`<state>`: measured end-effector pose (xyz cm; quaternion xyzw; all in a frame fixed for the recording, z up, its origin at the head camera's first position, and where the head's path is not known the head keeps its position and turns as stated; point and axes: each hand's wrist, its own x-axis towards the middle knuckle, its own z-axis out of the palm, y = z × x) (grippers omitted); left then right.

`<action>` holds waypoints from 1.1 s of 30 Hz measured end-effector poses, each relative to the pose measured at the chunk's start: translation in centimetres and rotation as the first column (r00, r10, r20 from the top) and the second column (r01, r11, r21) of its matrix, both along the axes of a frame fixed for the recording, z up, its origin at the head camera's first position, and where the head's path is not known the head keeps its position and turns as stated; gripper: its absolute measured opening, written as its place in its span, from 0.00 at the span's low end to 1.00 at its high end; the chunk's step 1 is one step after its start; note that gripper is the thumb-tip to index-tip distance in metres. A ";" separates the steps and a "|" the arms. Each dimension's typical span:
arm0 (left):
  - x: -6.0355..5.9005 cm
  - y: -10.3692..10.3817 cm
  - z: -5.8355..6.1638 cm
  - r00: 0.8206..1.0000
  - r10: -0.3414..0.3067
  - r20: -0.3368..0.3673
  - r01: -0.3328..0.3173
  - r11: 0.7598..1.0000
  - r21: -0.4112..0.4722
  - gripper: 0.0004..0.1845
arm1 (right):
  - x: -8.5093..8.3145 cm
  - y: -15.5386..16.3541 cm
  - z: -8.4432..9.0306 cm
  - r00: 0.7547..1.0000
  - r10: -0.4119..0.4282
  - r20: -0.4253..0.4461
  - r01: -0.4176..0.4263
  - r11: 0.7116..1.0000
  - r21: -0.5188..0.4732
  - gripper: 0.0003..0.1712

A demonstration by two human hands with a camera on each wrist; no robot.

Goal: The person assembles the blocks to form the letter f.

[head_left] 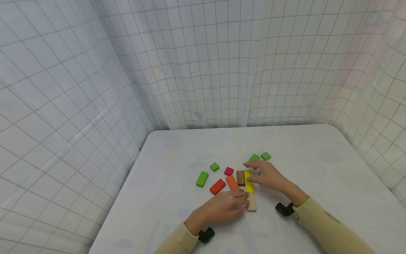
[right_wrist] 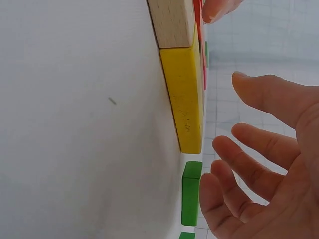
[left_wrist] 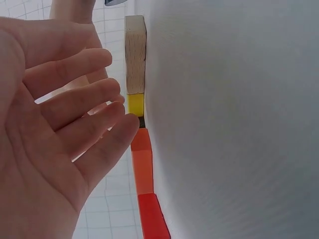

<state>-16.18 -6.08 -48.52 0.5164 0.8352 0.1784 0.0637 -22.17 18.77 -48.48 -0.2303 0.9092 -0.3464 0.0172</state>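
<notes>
A yellow block [head_left: 248,182] and a natural wood block [head_left: 252,203] lie end to end on the white table [head_left: 317,169]. A brown block [head_left: 240,178], an orange block [head_left: 232,182] and a red block [head_left: 217,186] sit just to their left. My left hand [head_left: 241,201] lies flat with straight fingers, its tips at the wood block's left side; whether they touch it I cannot tell. In the left wrist view that left hand [left_wrist: 94,119] is spread beside the yellow block [left_wrist: 135,104]. My right hand [head_left: 253,170] hovers with relaxed fingers over the yellow block's far end [right_wrist: 185,94], holding nothing.
Several more blocks lie loose: a long green block [head_left: 202,179], a small green block [head_left: 214,167], a magenta block [head_left: 229,171], and two green blocks [head_left: 265,156] behind the right hand. Gridded white curtains [head_left: 203,70] enclose the table on three sides.
</notes>
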 end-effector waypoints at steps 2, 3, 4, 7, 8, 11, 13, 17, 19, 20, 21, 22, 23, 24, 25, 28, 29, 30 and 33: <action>0.0 0.0 -0.1 0.999 -0.005 -0.033 0.004 1.000 -0.026 0.19 | -0.3 -0.2 -0.2 1.000 0.015 0.002 -0.015 1.000 -0.002 0.31; 0.0 0.0 -0.1 0.999 -0.005 -0.042 0.004 0.999 -0.037 0.20 | -0.5 -0.3 -0.3 1.000 0.022 0.005 -0.022 1.000 0.001 0.31; 0.1 0.0 -0.2 0.999 -0.006 -0.048 0.004 0.999 -0.047 0.20 | -0.6 -0.4 -0.4 1.000 0.027 0.008 -0.028 1.000 0.008 0.31; 0.2 0.0 -0.3 0.998 -0.005 -0.063 0.000 0.997 -0.075 0.21 | -1.0 -0.7 -0.8 0.999 0.047 0.001 -0.047 0.998 0.048 0.32; 0.2 0.0 -0.3 0.998 -0.004 -0.063 -0.001 0.997 -0.081 0.21 | -1.1 -0.8 -0.9 0.999 0.053 -0.004 -0.053 0.997 0.061 0.32; 0.3 0.0 -0.3 0.998 -0.009 -0.069 0.003 0.996 -0.088 0.22 | -1.4 -1.1 -1.2 0.997 0.071 -0.026 -0.069 0.993 0.094 0.30; 0.3 0.0 -0.3 0.997 -0.015 -0.073 0.008 0.996 -0.090 0.22 | -1.6 -1.2 -1.3 0.996 0.081 -0.035 -0.076 0.990 0.116 0.29; 0.3 0.1 -0.3 0.996 -0.023 -0.089 0.013 0.994 -0.110 0.22 | -2.0 -1.4 -1.5 0.995 0.094 -0.043 -0.087 0.985 0.147 0.30; 0.4 0.2 -0.2 0.995 -0.023 -0.093 0.012 0.992 -0.122 0.22 | -2.1 -1.5 -1.4 0.994 0.099 -0.038 -0.091 0.983 0.160 0.30; 0.4 0.2 -0.2 0.995 -0.023 -0.094 0.010 0.992 -0.129 0.22 | -2.1 -1.5 -1.4 0.994 0.102 -0.037 -0.094 0.982 0.166 0.31; 0.4 0.3 -0.2 0.995 -0.023 -0.094 0.010 0.991 -0.135 0.23 | -2.2 -1.5 -1.3 0.994 0.104 -0.033 -0.097 0.981 0.170 0.31; 0.4 0.3 -0.1 0.995 -0.023 -0.095 0.010 0.990 -0.138 0.23 | -2.2 -1.6 -1.3 0.994 0.107 -0.028 -0.100 0.980 0.173 0.31; 0.4 0.4 -0.1 0.995 -0.023 -0.094 0.010 0.990 -0.139 0.23 | -2.2 -1.6 -1.2 0.993 0.113 -0.024 -0.107 0.980 0.170 0.31; 0.4 0.4 -0.1 0.995 -0.024 -0.095 0.010 0.990 -0.140 0.23 | -2.2 -1.7 -1.1 0.993 0.116 -0.018 -0.111 0.978 0.175 0.31; 0.3 0.4 -0.1 0.995 -0.024 -0.099 0.010 0.990 -0.142 0.23 | -2.2 -1.7 -1.1 0.993 0.120 -0.017 -0.115 0.977 0.179 0.31; 0.3 0.5 -0.2 0.995 -0.022 -0.100 0.009 0.990 -0.138 0.23 | -2.3 -1.8 -1.0 0.990 0.136 -0.018 -0.131 0.974 0.184 0.32; 0.3 0.5 -0.2 0.995 -0.021 -0.099 0.007 0.991 -0.136 0.23 | -2.4 -1.9 -0.9 0.990 0.141 -0.020 -0.134 0.973 0.189 0.32; 0.3 0.5 -0.2 0.995 -0.020 -0.101 0.006 0.991 -0.136 0.23 | -2.4 -1.9 -0.9 0.989 0.144 -0.023 -0.136 0.971 0.195 0.33; 0.2 0.6 -0.3 0.995 -0.015 -0.096 0.002 0.991 -0.132 0.23 | -2.5 -1.9 -0.8 0.989 0.147 -0.029 -0.138 0.969 0.207 0.33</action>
